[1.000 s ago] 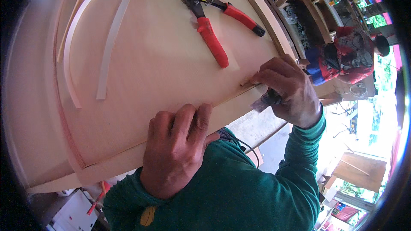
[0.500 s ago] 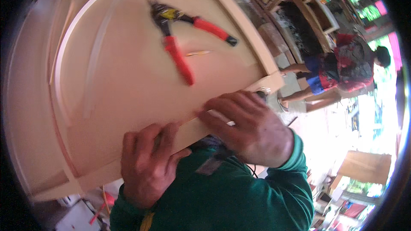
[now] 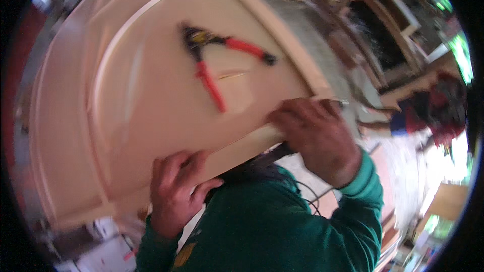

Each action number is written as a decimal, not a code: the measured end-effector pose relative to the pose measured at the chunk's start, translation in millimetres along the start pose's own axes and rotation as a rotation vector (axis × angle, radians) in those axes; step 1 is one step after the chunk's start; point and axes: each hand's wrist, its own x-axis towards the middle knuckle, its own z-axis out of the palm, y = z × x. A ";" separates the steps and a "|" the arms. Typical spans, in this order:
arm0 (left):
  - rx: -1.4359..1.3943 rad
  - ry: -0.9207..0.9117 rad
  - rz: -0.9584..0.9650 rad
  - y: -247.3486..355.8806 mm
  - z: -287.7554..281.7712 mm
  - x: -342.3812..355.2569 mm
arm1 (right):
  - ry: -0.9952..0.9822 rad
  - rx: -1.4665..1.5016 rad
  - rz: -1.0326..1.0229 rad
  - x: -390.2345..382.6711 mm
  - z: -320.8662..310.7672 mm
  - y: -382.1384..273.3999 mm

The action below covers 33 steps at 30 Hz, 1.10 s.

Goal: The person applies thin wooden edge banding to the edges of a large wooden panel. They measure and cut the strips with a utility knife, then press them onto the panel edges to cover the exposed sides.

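Note:
A large pale wooden panel (image 3: 166, 116) with a raised frame lies in front of me. My left hand (image 3: 176, 186) grips its near edge rail (image 3: 242, 146), fingers on top and thumb beneath. Around the same rail, by the near right corner, my right hand (image 3: 317, 136) is closed, its fingertips partly hidden and blurred. Something dark (image 3: 272, 156) sits under the rail beside that hand; its kind is unclear. On the panel lie spread pliers (image 3: 209, 65) with red handles and dark jaws, and a thin pale sliver (image 3: 231, 75) between the handles.
A curved whitish strip (image 3: 113, 50) lies across the panel's left part. To the right, a person (image 3: 438, 111) is near a wooden cabinet frame (image 3: 378, 30). Black cables (image 3: 313, 201) hang by my right sleeve. White objects (image 3: 103, 252) stand below the panel at the lower left.
My right hand has slid right along the rail toward the corner, baring more of it. The left hand keeps its hold. The whole view has shifted, and the other person appears farther right and lower.

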 end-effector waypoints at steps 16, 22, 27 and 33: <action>0.232 0.178 -0.168 -59.4 -62.3 -118.6 | -0.098 0.013 0.115 -5.6 0.1 0.8; 0.407 0.178 -0.155 -87.7 -77.0 -155.6 | -0.039 0.068 -0.042 -9.5 0.8 11.7; 0.323 0.090 -0.234 -110.4 -98.0 -183.1 | -0.125 -0.025 0.143 -9.9 4.5 19.1; 0.352 0.029 -0.179 -145.7 -142.4 -193.4 | -0.110 0.178 0.601 -1.9 -1.6 -30.3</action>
